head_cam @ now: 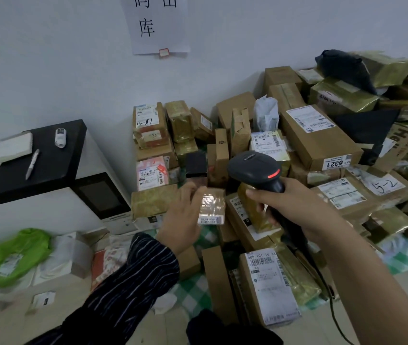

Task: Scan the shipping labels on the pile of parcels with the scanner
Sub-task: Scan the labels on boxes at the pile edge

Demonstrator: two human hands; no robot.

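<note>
My right hand (295,207) grips the handle of a dark handheld scanner (255,168), whose red light glows on its head. My left hand (183,217) holds a small taped cardboard parcel (211,205) just left of the scanner, with a white label along the parcel's bottom edge. Behind and around both hands lies a big pile of brown parcels (317,140), many with white shipping labels. One long box (267,285) with a label lies near my right forearm.
A white cabinet with a black top (36,168) stands at the left, bearing a pen, a pad and a small white device. Green and white bags (16,255) lie on the floor at bottom left. A green checked cloth (193,292) lies under the parcels. The scanner's cable (334,317) trails down at the right.
</note>
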